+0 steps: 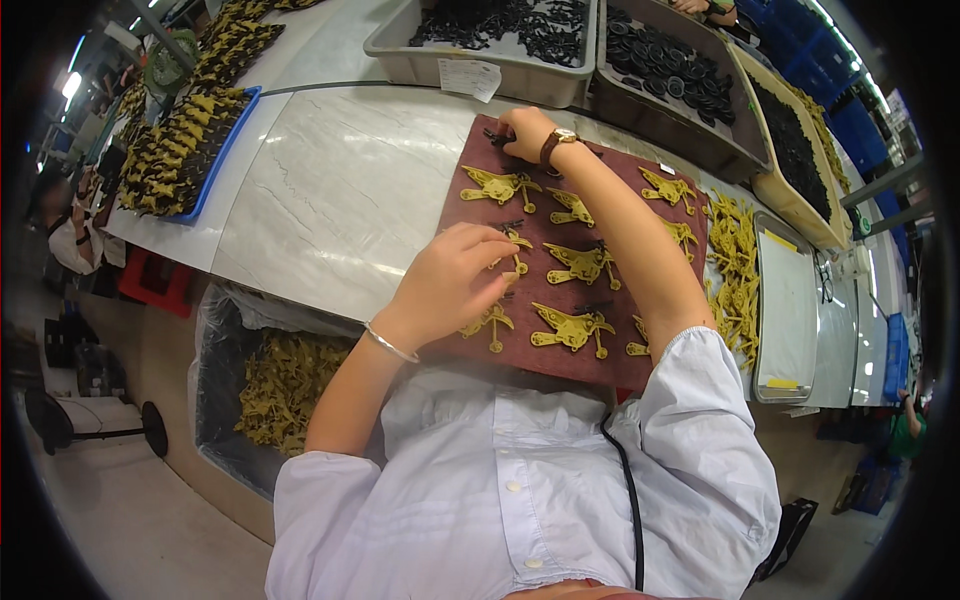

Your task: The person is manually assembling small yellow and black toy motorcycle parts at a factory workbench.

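Rows of yellow plastic parts (577,265) with curved, winged outlines lie on a dark red mat (625,375); several have small black pieces on them. My left hand (452,278) is over the left column, its finger and thumb bent around one yellow plastic part (521,240), which is partly hidden by the fingers. At the mat's far left corner, my right hand (527,133) has its fingers closed on a small black plastic piece (496,137). The fingers hide most of that piece. My right forearm crosses above the mat and covers some of the parts.
Grey bins of black parts (500,25) (668,60) stand along the far side, a cream bin (775,150) to their right. Loose yellow parts (735,270) lie right of the mat, beside a tray (787,310). A blue tray (222,155) sits left; a lined bin (215,380) stands below.
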A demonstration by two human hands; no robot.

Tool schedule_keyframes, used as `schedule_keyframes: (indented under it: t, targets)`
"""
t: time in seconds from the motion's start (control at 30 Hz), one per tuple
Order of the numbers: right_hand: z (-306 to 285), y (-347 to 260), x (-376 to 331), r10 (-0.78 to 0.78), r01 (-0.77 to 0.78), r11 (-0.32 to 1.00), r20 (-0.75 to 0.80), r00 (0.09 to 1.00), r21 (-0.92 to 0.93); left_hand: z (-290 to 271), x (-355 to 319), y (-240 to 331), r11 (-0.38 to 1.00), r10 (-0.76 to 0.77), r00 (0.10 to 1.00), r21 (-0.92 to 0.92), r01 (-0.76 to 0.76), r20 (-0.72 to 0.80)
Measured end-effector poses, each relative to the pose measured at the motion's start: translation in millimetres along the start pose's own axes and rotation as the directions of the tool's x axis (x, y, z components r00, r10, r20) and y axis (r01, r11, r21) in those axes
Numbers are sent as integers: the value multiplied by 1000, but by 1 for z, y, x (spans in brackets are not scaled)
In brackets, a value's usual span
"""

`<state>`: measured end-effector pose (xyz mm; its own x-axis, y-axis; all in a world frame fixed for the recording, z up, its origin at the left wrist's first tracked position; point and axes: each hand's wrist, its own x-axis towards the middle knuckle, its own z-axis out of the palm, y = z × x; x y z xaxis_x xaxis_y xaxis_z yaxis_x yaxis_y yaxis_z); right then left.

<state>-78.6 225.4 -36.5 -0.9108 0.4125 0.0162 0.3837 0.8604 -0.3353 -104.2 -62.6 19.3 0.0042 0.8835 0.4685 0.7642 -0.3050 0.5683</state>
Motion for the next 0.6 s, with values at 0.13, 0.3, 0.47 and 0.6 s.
schedule_keyframes:
  t: [0.13, 0.3, 0.47, 0.6]
  targets:
    - [-3, 2, -6, -17, 22, 995, -54, 998, 101, -3, -3, -5, 999, -32, 999, -17, 32, 4]
    - [-7, 23, -24, 201, -81, 570, -44, 979, 818, -5, 7, -15, 987, -90, 995, -136, 85, -32]
    - [-14, 37, -52, 173, -17, -204, 53, 983, 979, 6, 49, -58, 970, -229, 949, -136, 203, -216]
    - [-39, 22, -85, -22, -116, -494, 120, 992, 862, 27, 93, -133, 966, -231, 956, 72, 247, -182]
